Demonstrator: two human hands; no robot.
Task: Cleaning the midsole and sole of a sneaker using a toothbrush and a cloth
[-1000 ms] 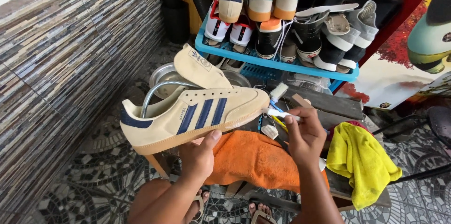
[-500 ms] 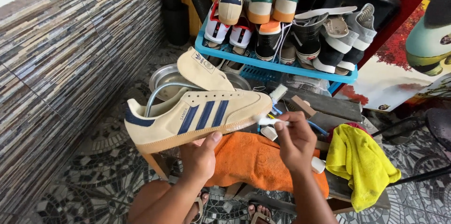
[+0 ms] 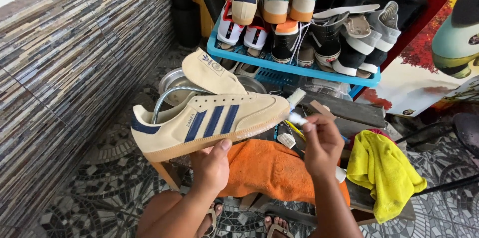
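My left hand [image 3: 212, 163] grips a cream suede sneaker [image 3: 209, 120] with three navy stripes and a tan gum sole from underneath, holding it sideways with the toe pointing right. Its long tongue sticks up and no laces are in it. My right hand [image 3: 322, 143] is closed around a small white brush [image 3: 295, 117], whose head touches the toe edge of the sneaker. Below both hands an orange cloth [image 3: 272, 168] lies spread on a low wooden bench.
A blue rack [image 3: 294, 70] holds several sneakers behind the bench. A yellow cloth [image 3: 381, 170] hangs at the bench's right end. A metal basin [image 3: 174, 80] with a flexible hose sits behind the shoe. A striped tile wall runs along the left; the floor is mosaic tile.
My right hand has moved up and left, bringing the small brush to the sneaker's toe. The sneaker has shifted slightly right and lower in my left hand.
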